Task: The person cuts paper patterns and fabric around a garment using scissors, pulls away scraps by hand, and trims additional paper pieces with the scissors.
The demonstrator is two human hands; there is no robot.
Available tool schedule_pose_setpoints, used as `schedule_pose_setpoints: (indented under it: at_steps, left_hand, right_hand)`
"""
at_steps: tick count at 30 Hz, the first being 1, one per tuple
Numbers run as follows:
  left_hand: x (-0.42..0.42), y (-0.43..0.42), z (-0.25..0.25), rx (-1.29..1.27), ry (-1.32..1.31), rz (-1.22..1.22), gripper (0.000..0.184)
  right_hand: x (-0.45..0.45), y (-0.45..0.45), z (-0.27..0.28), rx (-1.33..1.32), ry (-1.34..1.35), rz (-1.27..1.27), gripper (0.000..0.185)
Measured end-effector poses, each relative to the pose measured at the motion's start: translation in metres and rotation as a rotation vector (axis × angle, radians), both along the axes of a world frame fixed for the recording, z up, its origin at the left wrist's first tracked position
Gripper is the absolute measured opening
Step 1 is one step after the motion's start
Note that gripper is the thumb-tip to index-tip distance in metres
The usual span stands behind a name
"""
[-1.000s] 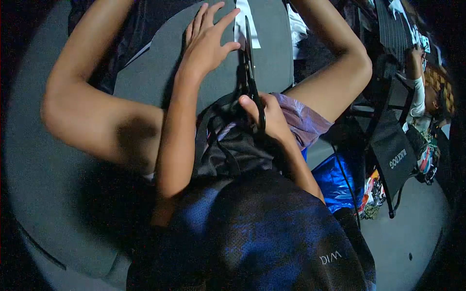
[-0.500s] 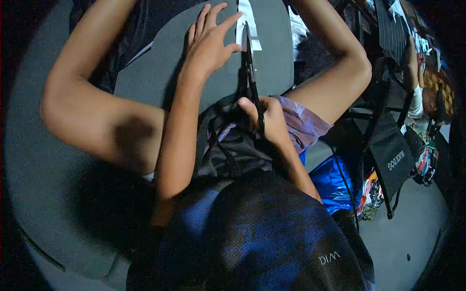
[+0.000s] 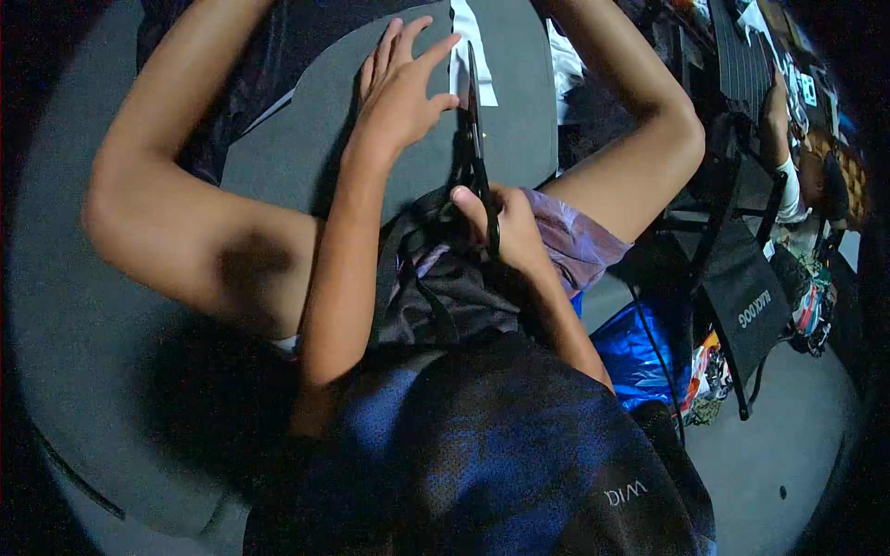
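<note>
My right hand [image 3: 510, 222] is closed round the black handles of a pair of scissors [image 3: 475, 130], whose blades point away from me over a white strip [image 3: 475, 74] at the top middle. My left hand [image 3: 399, 97] lies with fingers spread on the grey surface [image 3: 306, 148], its thumb and index fingertip at the strip's left edge. Whether the blades are parted is hard to make out. The strip's far end runs out of view at the top.
My bare legs lie bent on both sides. Right of my right leg stand a black folding chair [image 3: 742, 296] and a blue plastic bag [image 3: 644, 357]. White cloth [image 3: 564, 65] lies beyond the surface's right edge. Another person's arm [image 3: 777, 120] shows at the upper right.
The white strip sits slightly lower in view, and the scissors' tip has dropped a little with it. My hands keep nearly the same pose. The other person at the right has moved an arm.
</note>
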State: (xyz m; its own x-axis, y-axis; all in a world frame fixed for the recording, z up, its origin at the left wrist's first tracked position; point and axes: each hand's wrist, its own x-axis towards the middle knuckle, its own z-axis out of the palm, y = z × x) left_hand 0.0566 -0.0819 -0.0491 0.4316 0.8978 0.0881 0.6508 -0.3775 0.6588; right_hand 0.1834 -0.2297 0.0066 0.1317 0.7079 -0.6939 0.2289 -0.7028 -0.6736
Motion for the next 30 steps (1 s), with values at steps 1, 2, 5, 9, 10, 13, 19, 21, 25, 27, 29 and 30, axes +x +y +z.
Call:
schedule_pose_setpoints:
  at_steps: [1,2,5,9,10,13,19,21,25,27,29,30]
  left_hand:
    - [0.0,0.0,0.0,-0.003,-0.002,-0.001,0.072]
    - [0.0,0.0,0.0,-0.004,-0.002,-0.001,0.072]
    - [0.0,0.001,0.002,-0.013,-0.008,-0.002,0.072]
    - [0.001,0.001,0.002,-0.01,0.009,0.003,0.072]
    - [0.001,0.001,0.003,-0.008,0.009,0.004,0.072]
    - [0.0,0.002,0.003,-0.016,0.024,0.0,0.072]
    - [-0.001,0.003,0.0,0.016,0.031,-0.035,0.075]
    - [-0.001,0.002,0.001,0.0,0.024,-0.026,0.075]
    - [-0.002,0.003,0.003,0.0,0.029,-0.029,0.076]
    - [-0.002,0.003,0.002,0.002,0.032,-0.027,0.076]
    - [-0.002,0.003,0.002,0.006,0.034,-0.02,0.076]
    - [-0.002,0.003,0.002,0.006,0.034,-0.021,0.076]
  right_hand:
    - [0.0,0.0,-0.002,0.0,-0.001,0.001,0.05]
    - [0.0,-0.002,-0.006,0.015,-0.017,-0.002,0.05]
    - [0.0,-0.005,-0.01,0.043,-0.046,-0.007,0.051]
    - [0.001,-0.006,-0.005,0.04,-0.055,-0.003,0.05]
    - [0.003,-0.011,-0.01,0.042,-0.065,0.021,0.05]
    - [0.007,-0.016,-0.014,0.049,-0.091,0.067,0.048]
    - [0.005,0.001,0.001,0.031,0.026,0.037,0.047]
    - [0.005,0.008,0.001,0.008,0.033,0.025,0.047]
    - [0.005,0.017,0.005,-0.004,0.019,-0.026,0.049]
    - [0.006,0.021,0.005,0.002,0.006,-0.031,0.049]
    - [0.008,0.023,0.003,0.005,-0.003,-0.032,0.05]
    - [0.009,0.023,0.001,-0.007,-0.018,-0.009,0.05]
